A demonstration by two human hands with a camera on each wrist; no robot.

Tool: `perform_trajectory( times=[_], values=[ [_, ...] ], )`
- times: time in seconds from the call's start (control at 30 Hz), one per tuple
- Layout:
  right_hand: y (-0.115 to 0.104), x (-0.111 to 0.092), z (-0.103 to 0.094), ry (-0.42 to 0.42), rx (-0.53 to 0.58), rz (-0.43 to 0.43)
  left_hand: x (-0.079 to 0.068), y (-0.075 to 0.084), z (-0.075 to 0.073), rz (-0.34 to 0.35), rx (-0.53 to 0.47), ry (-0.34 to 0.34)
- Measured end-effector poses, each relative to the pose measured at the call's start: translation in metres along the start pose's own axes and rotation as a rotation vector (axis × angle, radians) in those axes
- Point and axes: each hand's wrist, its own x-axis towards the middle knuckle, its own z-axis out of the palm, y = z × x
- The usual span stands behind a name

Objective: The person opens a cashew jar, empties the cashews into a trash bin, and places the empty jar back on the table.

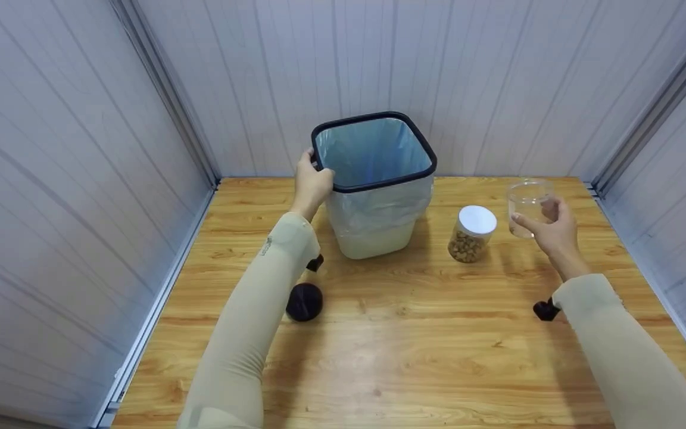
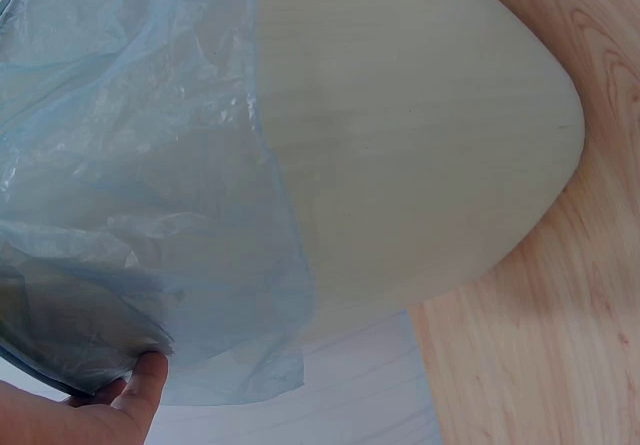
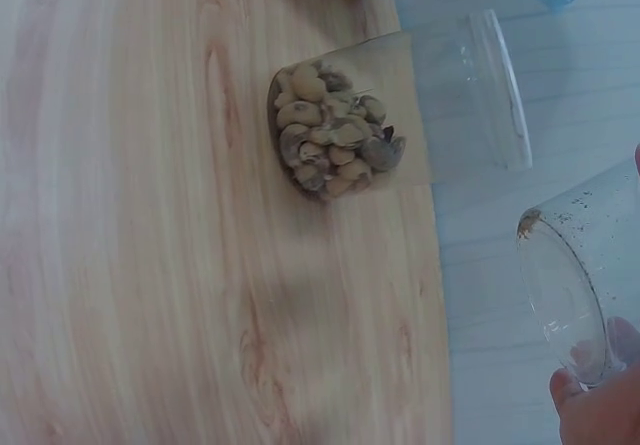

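Observation:
My left hand [image 1: 312, 186] grips the black rim [image 1: 382, 183] of a cream trash bin [image 1: 373, 244] at its left side. A thin bluish bag [image 2: 130, 165] lines the bin and hangs over its outside; the thumb lies against the rim in the left wrist view. My right hand [image 1: 557, 232] holds a clear lidless jar [image 1: 524, 202] by its side, raised above the table. Brown residue [image 3: 530, 223] clings near the jar's base, and no larger contents show in it. Left of this hand stands a white-lidded clear jar [image 1: 477, 220], part filled with tan nuts [image 3: 335, 130].
A round black lid [image 1: 305, 302] lies on the wood-grain table [image 1: 414, 357], beside my left forearm. Pale panel walls [image 1: 295, 65] enclose the table at the back and both sides. The bin stands near the back wall.

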Motion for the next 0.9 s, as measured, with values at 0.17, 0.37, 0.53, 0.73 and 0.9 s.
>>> perform_trajectory(
  times=[0.17, 0.37, 0.53, 0.73, 0.9],
  values=[
    [0.012, -0.002, -0.001, -0.014, -0.023, -0.003, -0.001, 0.000, 0.000, -0.008, 0.010, -0.003],
    [0.026, -0.003, -0.001, -0.015, -0.059, -0.007, -0.002, 0.002, -0.001, -0.039, 0.025, -0.014],
    [0.034, -0.005, -0.002, -0.020, -0.066, 0.022, -0.001, 0.001, -0.001, -0.035, 0.016, -0.012],
    [0.046, -0.007, -0.005, -0.023, -0.077, 0.014, 0.000, 0.002, -0.001, -0.041, 0.016, -0.015],
    [0.058, -0.008, -0.007, -0.025, -0.072, 0.034, 0.000, 0.001, -0.001, -0.024, -0.003, -0.011]
  ],
)
